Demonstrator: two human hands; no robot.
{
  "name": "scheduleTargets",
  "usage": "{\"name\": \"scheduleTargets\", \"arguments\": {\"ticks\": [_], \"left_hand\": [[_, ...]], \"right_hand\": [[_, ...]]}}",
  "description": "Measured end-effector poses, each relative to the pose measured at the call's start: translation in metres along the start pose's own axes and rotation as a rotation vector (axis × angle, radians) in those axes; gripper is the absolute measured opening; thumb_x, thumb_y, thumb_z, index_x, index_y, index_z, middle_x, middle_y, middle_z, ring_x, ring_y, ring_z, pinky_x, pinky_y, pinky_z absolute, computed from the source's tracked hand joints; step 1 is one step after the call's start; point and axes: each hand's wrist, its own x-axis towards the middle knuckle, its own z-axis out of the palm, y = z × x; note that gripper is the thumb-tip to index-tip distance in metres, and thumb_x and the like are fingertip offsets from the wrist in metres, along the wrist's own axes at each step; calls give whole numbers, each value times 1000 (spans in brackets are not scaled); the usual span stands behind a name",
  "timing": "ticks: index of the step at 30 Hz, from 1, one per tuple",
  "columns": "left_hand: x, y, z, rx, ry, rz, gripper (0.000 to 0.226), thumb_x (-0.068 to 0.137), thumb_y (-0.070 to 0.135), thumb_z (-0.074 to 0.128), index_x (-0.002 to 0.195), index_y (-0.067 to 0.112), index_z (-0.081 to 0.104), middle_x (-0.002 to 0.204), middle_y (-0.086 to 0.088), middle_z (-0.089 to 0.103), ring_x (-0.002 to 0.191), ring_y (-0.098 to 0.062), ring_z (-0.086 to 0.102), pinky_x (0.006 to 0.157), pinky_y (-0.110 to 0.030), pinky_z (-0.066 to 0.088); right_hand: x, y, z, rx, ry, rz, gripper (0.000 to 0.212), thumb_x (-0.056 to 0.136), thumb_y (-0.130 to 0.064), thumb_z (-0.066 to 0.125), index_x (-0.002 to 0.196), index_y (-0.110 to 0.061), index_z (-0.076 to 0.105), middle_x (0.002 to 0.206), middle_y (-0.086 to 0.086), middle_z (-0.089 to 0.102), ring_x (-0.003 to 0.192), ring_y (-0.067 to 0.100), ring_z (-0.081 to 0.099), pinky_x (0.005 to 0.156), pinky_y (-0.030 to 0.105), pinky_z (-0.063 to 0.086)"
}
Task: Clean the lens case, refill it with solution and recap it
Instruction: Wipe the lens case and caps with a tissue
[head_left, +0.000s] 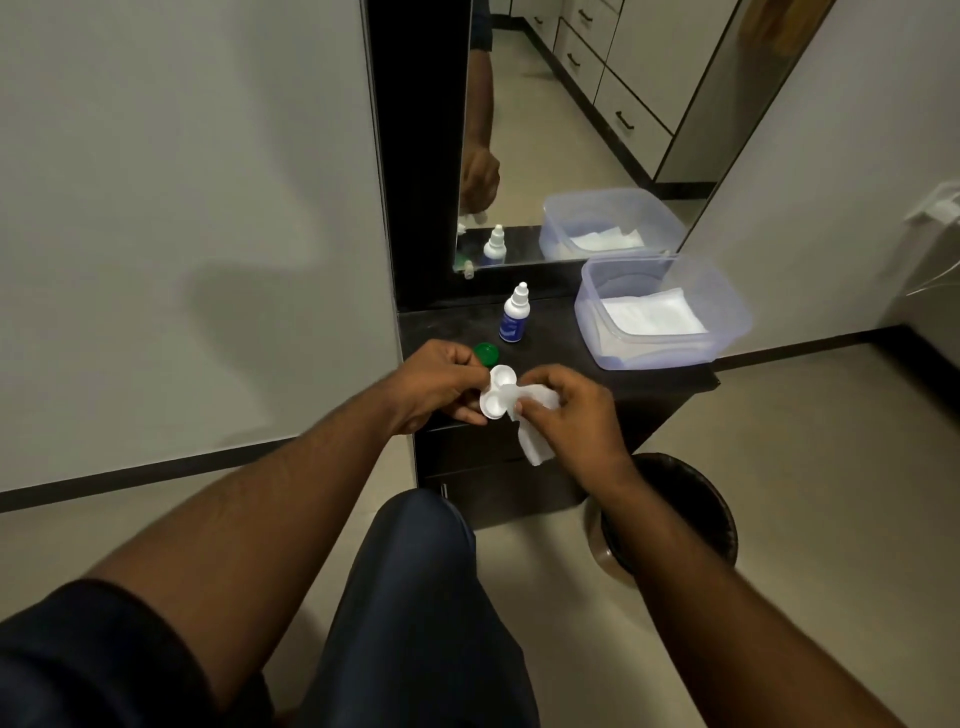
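I count one white lens case (497, 392), two wells uncapped, long axis running away from me, gripped by my left hand (439, 382) above the dark cabinet's (649, 382) front edge, my right hand (574, 410) pinching one tissue (535, 441) against it, one green cap (487, 353) and one solution bottle (515, 314) behind.

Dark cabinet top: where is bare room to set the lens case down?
One bare strip lies between the solution bottle and the plastic tub; another runs along the front edge before the tub. The left front corner is crowded: green cap, both hands, lens case and tissue.
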Motion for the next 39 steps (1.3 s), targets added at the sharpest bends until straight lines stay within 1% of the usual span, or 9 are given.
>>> {"name": "scheduleTargets", "arguments": {"ticks": [5,11,14,17,20,22,26,34,39], "left_hand": [[5,0,-3,2,-33,-23,6,82,-4,63,80,2,61,71,-15,68,65,-23,70,62,-33,61],[5,0,-4,-7,-40,-28,5,82,-3,63,85,1,64,73,-14,69,66,-21,70,57,-27,59],[6,-1,-4,-17,-37,-37,3,82,-2,63,83,1,63,71,-14,69,63,-21,69,56,-27,59],[9,-2,-3,-14,-11,-39,7,82,-3,62,78,2,62,68,-13,68,61,-21,69,57,-30,60],[10,-3,-3,-3,-2,-43,9,82,-3,62,76,4,61,67,-13,67,61,-21,69,57,-31,61],[10,-2,-3,-1,-15,-58,6,84,-1,61,80,3,61,72,-14,68,62,-20,69,57,-29,60],[7,4,-6,-76,-79,-132,5,90,4,56,88,6,60,83,-14,70,71,-21,72,62,-29,61],[8,3,-11,-102,-143,-141,6,93,7,54,95,6,60,88,-14,71,75,-21,72,66,-30,61],[9,3,-11,-108,-163,-153,11,90,5,59,98,-1,64,89,-19,72,78,-25,72,66,-30,61]], "right_hand": [[4,6,9,-160,22,-287,14,74,3,71,87,-1,72,91,15,63,83,19,61,74,12,43],[-3,18,16,-305,-103,-343,22,76,-8,73,98,-10,74,110,12,60,103,27,55,84,30,48],[-9,20,13,-304,-128,-324,28,81,-11,68,109,-13,69,122,10,51,102,18,54,88,26,48],[-10,20,11,-289,-103,-359,28,81,2,62,107,-7,70,105,13,58,88,20,60,80,24,50],[-8,14,8,-159,60,-289,22,80,1,64,101,-3,71,96,9,67,87,12,61,81,9,43],[-6,6,8,-56,142,-208,19,80,-2,68,98,-3,70,96,2,66,87,3,59,79,5,43],[2,0,19,-36,58,-157,15,77,-4,72,92,-3,73,94,5,63,84,9,58,75,1,40],[-1,6,27,-75,-76,-20,22,87,-18,64,107,-9,70,106,1,56,96,8,55,77,0,36],[3,2,18,87,-7,71,22,77,-8,73,98,-14,69,94,3,66,84,9,61,72,6,44]]}}
